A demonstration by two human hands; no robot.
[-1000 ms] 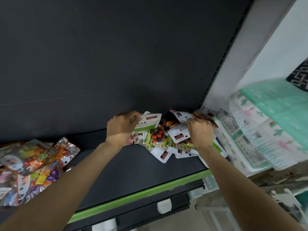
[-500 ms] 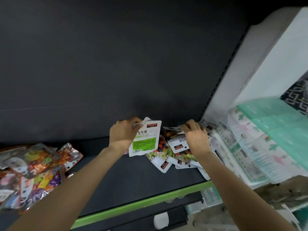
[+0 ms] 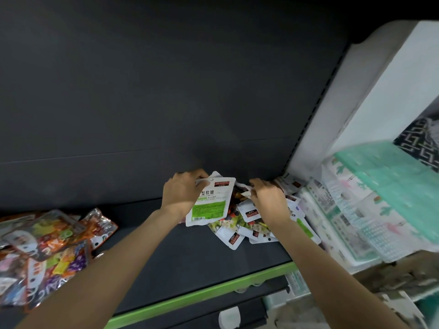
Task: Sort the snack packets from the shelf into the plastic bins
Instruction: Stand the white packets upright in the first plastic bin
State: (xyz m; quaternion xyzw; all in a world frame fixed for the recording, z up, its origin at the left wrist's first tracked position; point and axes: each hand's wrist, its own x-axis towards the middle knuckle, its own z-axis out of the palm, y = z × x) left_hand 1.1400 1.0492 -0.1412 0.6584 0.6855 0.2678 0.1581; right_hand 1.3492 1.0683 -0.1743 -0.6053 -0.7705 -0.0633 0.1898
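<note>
A heap of white snack packets (image 3: 251, 227) lies at the right end of the dark shelf (image 3: 185, 255). My left hand (image 3: 184, 192) holds one white and green packet (image 3: 210, 201) upright by its top left corner, just above the heap. My right hand (image 3: 268, 198) reaches into the back of the heap, its fingers curled round the top edge of another white packet (image 3: 242, 187). No plastic bin shows in this view.
Colourful foil snack bags (image 3: 45, 252) are piled at the shelf's left end. The shelf has a green front edge (image 3: 197, 296). To the right, past a white upright (image 3: 356, 100), are stacked printed packs (image 3: 351, 214) and a green pack (image 3: 392, 176).
My left hand has lifted the white and green packet upright off the heap. My right hand has moved from the front of the heap to its back.
</note>
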